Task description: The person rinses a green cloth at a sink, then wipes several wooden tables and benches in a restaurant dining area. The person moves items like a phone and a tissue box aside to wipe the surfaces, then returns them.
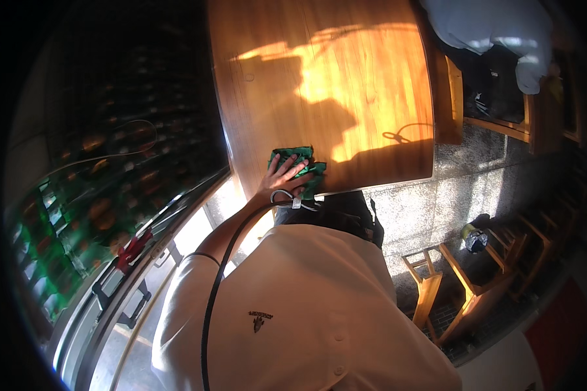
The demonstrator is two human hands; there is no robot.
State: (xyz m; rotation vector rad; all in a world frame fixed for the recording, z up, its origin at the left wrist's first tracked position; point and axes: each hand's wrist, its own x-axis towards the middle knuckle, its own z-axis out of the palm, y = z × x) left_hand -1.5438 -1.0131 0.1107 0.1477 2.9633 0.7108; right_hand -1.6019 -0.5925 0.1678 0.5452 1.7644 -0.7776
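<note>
My left hand point(284, 177) lies palm down on a crumpled green cloth point(314, 177), fingers spread over it, holding it against the tabletop. The cloth sits at the near left corner of a varnished wooden table point(254, 107). A black cable point(214, 288) hangs across my left arm, and its pale looped end overlaps the wrist in view. My right hand is out of view. Sunlight and dark shadows fall across the table's surface.
Left stands a window or glass door frame point(142, 264) with a red item point(133, 251) on it. Wooden stools point(428, 293) and a can-like container point(474, 238) are at the lower right. Another person in a pale top point(489, 24) is beyond the table's right edge, near wooden seating point(455, 97).
</note>
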